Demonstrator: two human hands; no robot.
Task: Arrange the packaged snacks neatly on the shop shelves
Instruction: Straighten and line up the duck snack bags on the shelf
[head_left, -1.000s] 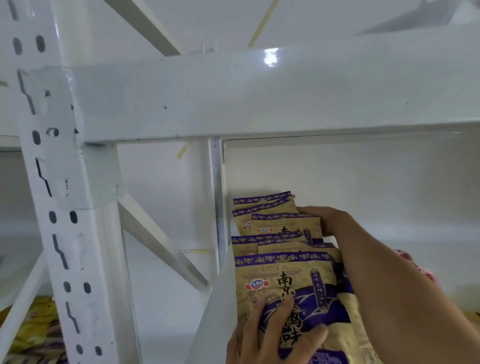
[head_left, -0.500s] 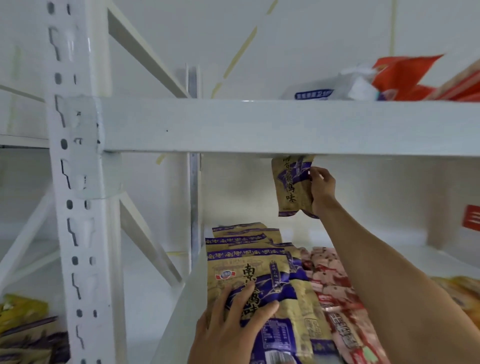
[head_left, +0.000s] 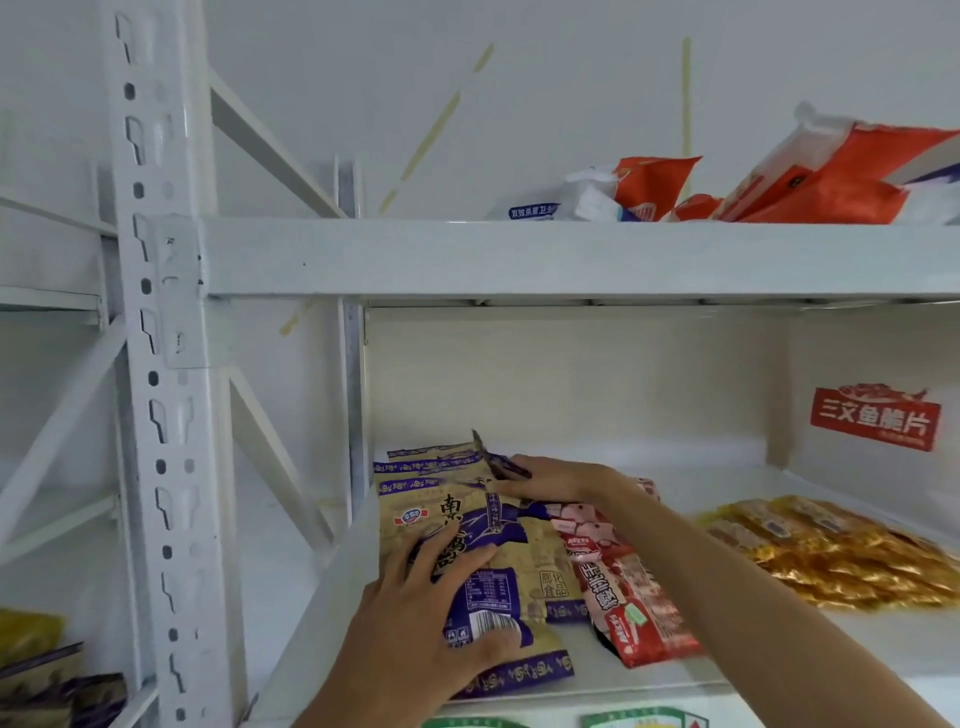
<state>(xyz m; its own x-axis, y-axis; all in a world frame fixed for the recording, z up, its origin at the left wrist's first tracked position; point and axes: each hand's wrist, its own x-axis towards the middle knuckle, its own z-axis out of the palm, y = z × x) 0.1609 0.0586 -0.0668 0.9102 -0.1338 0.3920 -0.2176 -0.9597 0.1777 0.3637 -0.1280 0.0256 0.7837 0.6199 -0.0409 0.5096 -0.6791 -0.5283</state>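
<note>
On the middle shelf (head_left: 727, 470), the left hand (head_left: 415, 623) presses flat on the purple-gold snack packets (head_left: 467, 525); the right hand (head_left: 556, 480) pinches one by its edge. They look light, crinkly and slippery.

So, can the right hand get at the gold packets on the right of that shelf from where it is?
Probably yes. The right hand is busy pinching a purple packet at the back of the stack, but nothing stands between it and the gold packets; only open shelf.
</note>
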